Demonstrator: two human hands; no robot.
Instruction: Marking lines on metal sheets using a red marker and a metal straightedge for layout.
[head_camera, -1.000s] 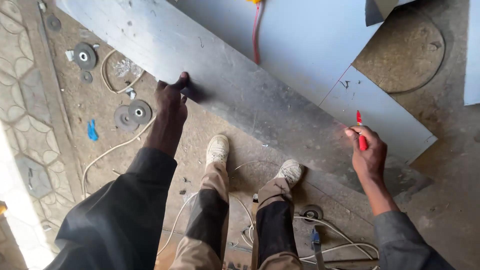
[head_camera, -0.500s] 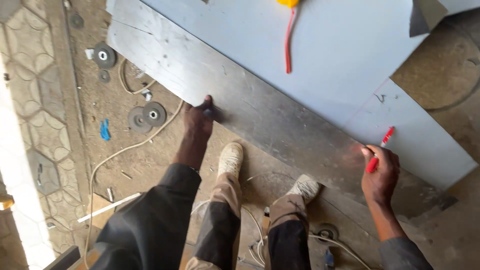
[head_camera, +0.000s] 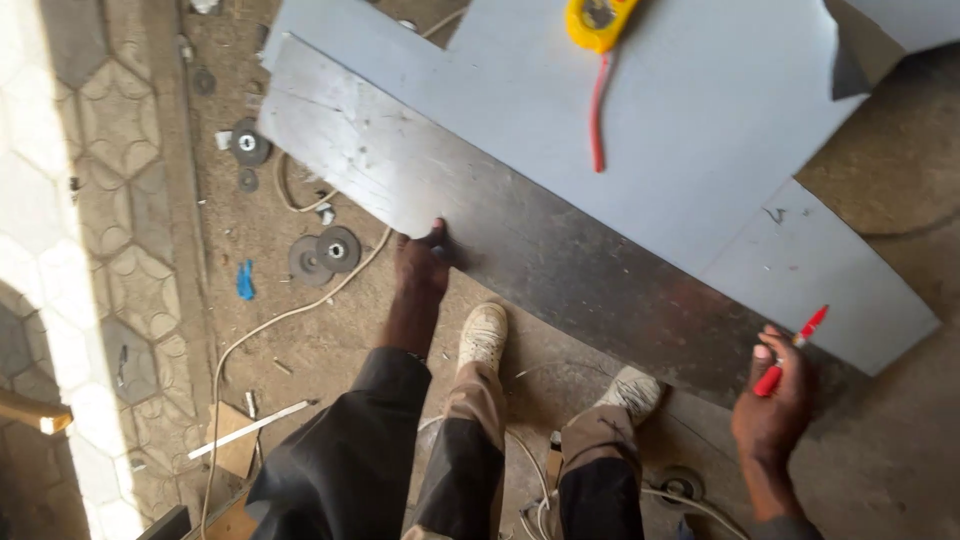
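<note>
Head view: your left hand (head_camera: 422, 262) grips the near edge of the long metal strip (head_camera: 480, 220), thumb on top, fingers curled under. Your right hand (head_camera: 775, 400) is closed around a red marker (head_camera: 790, 352), tip pointing up and away, at the strip's right end. The strip lies on the floor, overlapped on its far side by a grey sheet (head_camera: 690, 120). A yellow tape measure (head_camera: 598, 20) sits on that sheet. Grinding discs (head_camera: 325, 255) and a white cable (head_camera: 290, 315) lie left of the strip. Your shoes (head_camera: 483, 335) stand just short of it.
</note>
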